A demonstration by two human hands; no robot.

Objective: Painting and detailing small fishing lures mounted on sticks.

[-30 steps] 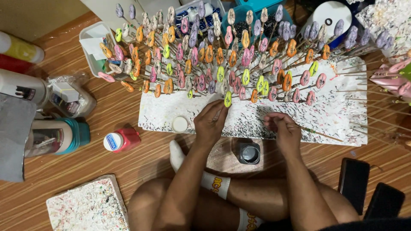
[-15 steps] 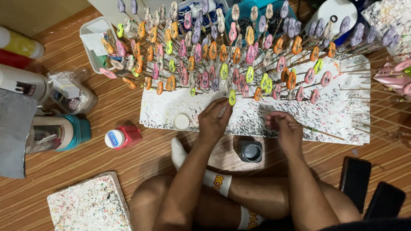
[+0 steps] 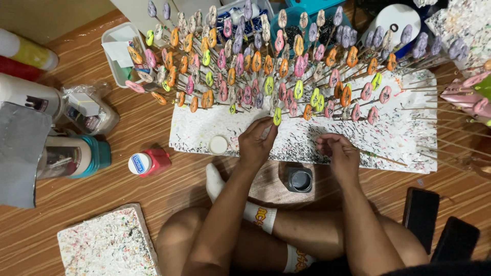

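Note:
My left hand (image 3: 257,142) pinches the stick of a small yellow-green painted piece (image 3: 276,116) over the paint-speckled white foam board (image 3: 409,128). My right hand (image 3: 338,151) grips a thin wooden brush handle (image 3: 382,158) that lies out to the right across the board. Many small painted pieces on sticks (image 3: 255,61), in orange, pink, purple and green, stand stuck in the board beyond both hands. A small dark open jar (image 3: 299,180) sits on a wooden plate just in front of my hands.
A red bottle with a white cap (image 3: 148,162) lies at the left, near a white round lid (image 3: 218,145). Cans and a teal-based container (image 3: 71,156) crowd the far left. A second speckled board (image 3: 105,245) lies at bottom left. Two dark phones (image 3: 422,212) lie right.
The view has shifted slightly downward. Both hands stay at the board's near edge, with the left hand still on the yellow-green piece and the right holding the brush.

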